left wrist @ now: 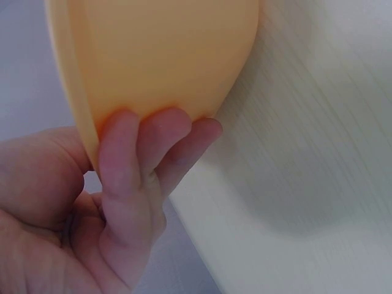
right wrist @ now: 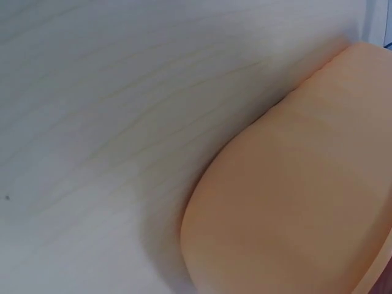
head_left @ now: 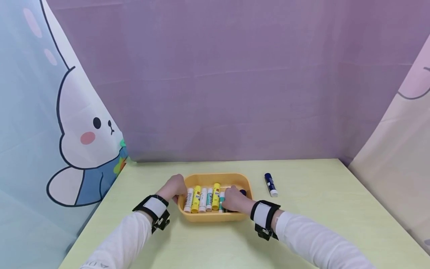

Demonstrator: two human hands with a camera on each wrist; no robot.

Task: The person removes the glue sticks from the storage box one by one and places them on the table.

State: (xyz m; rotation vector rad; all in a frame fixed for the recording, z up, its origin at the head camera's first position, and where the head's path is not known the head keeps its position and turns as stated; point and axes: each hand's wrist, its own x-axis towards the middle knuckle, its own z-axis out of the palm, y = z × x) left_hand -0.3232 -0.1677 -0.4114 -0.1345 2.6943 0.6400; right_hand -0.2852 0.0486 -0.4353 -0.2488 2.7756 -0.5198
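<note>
Purple cloth (head_left: 218,82) fills the wall across from me, and below it spreads a pale yellow-green table (head_left: 302,228). On that, near the middle, sits an orange-yellow tray (head_left: 215,218) with rounded corners.

Two hands are busy at it. The left hand (head_left: 175,186) has the tray's left side gripped, thumb at the rim and fingers bent against the outer wall, so there's hardly any gap. The right hand (head_left: 236,199) is down inside the right part, knuckles up; its fingertips are hidden, and I can't tell how far they're closed or whether they have hold of anything.

The glue sticks (head_left: 196,200) stand side by side in the tray's left and middle, yellow ones among white and teal. A dark end (head_left: 243,192) shows just beyond the right hand. To me it looks like sticks being set in a row, with the left hand steadying the tray.

One dark blue stick with a white end (head_left: 270,184) lies outside, on the table to the right. As I judge it, the next move calls for straightening whatever is under those right fingers without nudging its neighbours; the loose one seems not yet placed.
</note>
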